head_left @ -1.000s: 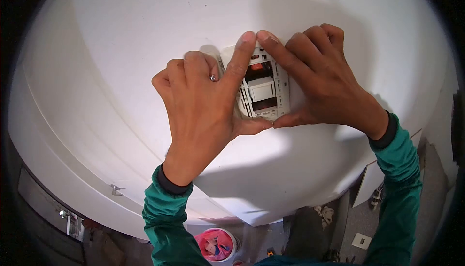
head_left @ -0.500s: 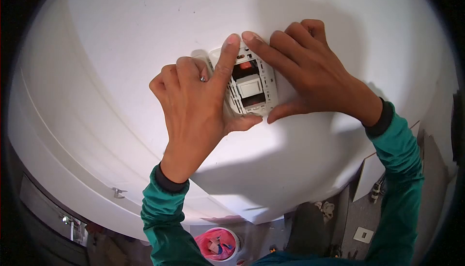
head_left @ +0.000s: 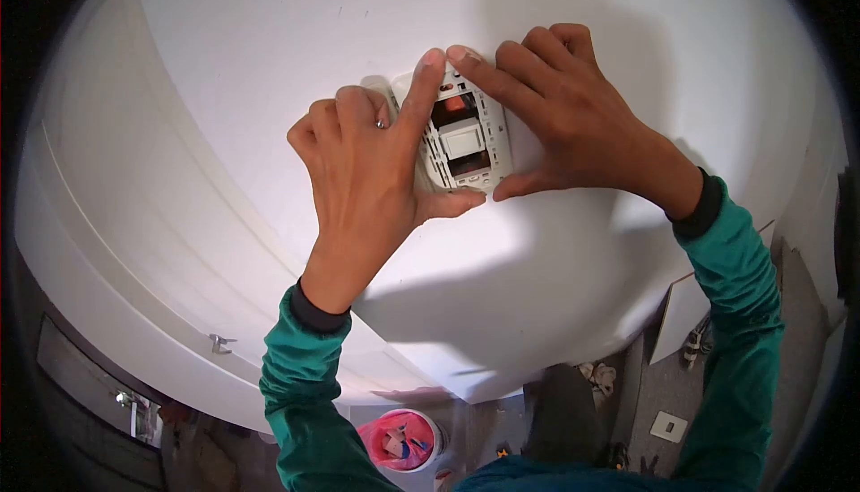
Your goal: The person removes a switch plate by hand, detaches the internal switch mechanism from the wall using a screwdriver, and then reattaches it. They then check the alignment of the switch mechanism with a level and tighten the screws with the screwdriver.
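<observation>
A white light switch frame [head_left: 498, 153] sits against the white wall, slightly tilted. A single rocker switch [head_left: 462, 141] fills its middle slot; the slots above and below it are uncovered, with something red showing in the upper one. My left hand [head_left: 363, 165] grips the frame's left side, index finger along the upper left and thumb under the bottom edge. From the right, my right hand [head_left: 582, 120] spans the frame, index fingertip on the top edge and thumb tip at the lower right corner. Another white fitting is partly hidden behind my left fingers.
Below stands a white bucket [head_left: 440, 436] lined with a pink bag holding scraps. A white switch cover plate [head_left: 668, 427] lies on the grey surface at lower right, near a leaning white panel [head_left: 678, 317]. A metal handle [head_left: 219, 343] is at lower left.
The frame and both hands appear slightly higher in view, as the view has shifted a little. The hold on the frame looks the same.
</observation>
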